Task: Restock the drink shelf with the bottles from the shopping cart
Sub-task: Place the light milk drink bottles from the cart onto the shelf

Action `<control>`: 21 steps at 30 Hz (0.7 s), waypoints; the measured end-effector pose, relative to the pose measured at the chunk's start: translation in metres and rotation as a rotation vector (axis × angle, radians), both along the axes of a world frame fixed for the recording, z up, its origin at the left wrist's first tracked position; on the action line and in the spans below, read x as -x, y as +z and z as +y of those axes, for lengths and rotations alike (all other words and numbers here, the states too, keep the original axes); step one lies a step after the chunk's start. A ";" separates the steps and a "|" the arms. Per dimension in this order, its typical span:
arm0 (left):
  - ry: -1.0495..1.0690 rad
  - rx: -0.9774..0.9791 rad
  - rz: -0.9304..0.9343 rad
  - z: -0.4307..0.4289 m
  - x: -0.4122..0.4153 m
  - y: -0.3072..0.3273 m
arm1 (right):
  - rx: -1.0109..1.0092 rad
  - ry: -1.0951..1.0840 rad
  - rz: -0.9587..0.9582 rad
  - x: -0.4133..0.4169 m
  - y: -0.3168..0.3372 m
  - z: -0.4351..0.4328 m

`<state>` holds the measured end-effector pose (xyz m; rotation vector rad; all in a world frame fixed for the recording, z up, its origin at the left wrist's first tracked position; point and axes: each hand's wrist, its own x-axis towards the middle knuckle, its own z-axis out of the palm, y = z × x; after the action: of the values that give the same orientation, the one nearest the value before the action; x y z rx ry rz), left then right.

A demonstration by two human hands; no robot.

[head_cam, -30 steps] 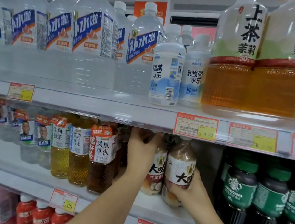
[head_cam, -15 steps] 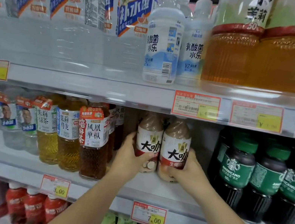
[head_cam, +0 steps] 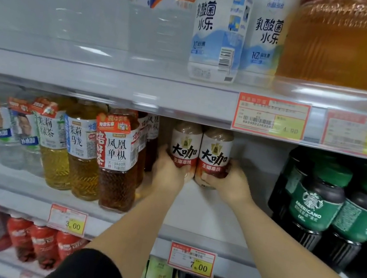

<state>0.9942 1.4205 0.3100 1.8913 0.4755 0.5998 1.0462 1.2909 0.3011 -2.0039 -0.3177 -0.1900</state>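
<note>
The left coffee bottle (head_cam: pixel 184 147) is being gripped low on its body by the left hand (head_cam: pixel 167 172), fingers curled round it. The right coffee bottle (head_cam: pixel 214 155) is being gripped likewise by the right hand (head_cam: pixel 231 184). Both are being held upright, sides touching, between the hands, deep on the middle shelf (head_cam: pixel 208 213); bases hidden, contact cannot be told. Just left of the left hand a dark tea bottle (head_cam: pixel 119 154) is being shown. Well right of the right hand, green-capped Americano bottles (head_cam: pixel 313 203) are being shown. Below the wrists a 7.00 price tag (head_cam: pixel 191 261) is being displayed.
</note>
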 end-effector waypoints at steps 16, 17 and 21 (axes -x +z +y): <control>-0.029 -0.045 0.068 0.014 -0.023 -0.002 | -0.029 0.026 0.043 -0.012 0.002 0.011; -0.049 -0.047 0.070 0.012 -0.020 0.000 | 0.006 0.027 0.059 -0.011 0.004 0.011; -0.149 -0.152 -0.025 0.006 0.014 0.003 | 0.111 0.005 -0.079 0.019 0.014 0.007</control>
<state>0.9798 1.4263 0.3130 2.0399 0.2756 0.5733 1.0270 1.2983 0.3148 -2.1088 -0.3908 -0.2544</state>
